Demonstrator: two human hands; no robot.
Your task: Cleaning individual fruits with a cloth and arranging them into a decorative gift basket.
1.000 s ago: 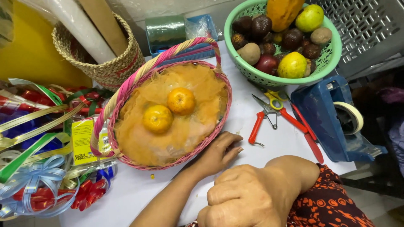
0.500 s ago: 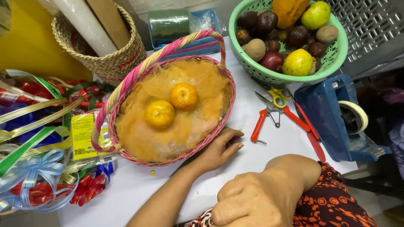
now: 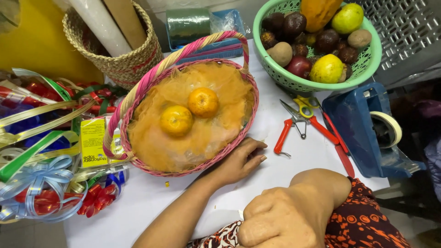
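The left hand (image 3: 239, 160) is resting flat on the white bench (image 3: 294, 160), its fingers (image 3: 254, 146) lying open and loosely spread against the near rim of the pink woven basket (image 3: 138, 165), steadying it rather than gripping anything. The right hand (image 3: 280, 220) is sitting low at the near edge of the bench with its fingers curled into a loose fist, holding nothing that shows. The basket is standing in the middle of the bench, lined with orange netting (image 3: 216, 133), and two oranges (image 3: 176, 120) are lying side by side, touching, in its centre. Judging from that, the filling is only beginning: the lining is in and two fruits are placed, while most of the basket is waiting to be filled. A green bowl (image 3: 294, 82) piled with mixed fruit is standing just beyond the basket on the right, full. Red-handled pliers (image 3: 285, 135) and scissors (image 3: 305, 108) are lying beside the basket, with a blue tape dispenser (image 3: 358, 124) further right. Coloured ribbon bows (image 3: 36, 183) are heaped on the left, none yet on the basket.
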